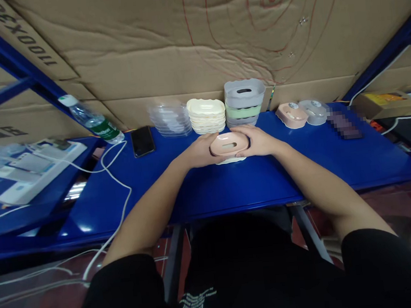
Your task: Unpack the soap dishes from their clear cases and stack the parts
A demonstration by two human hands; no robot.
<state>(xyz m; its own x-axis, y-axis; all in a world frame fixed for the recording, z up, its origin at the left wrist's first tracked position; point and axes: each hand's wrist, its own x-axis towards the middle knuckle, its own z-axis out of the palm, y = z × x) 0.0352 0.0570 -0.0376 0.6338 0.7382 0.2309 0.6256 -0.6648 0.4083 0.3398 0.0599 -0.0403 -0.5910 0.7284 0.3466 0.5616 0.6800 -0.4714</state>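
Both hands, left (203, 150) and right (257, 140), have fingers clamped around a pink dish (222, 146) (slotted, I see).

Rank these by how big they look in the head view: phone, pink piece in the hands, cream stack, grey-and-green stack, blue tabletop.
1. blue tabletop
2. grey-and-green stack
3. cream stack
Unranked, both smaller: phone and pink piece look too alike in size to separate.
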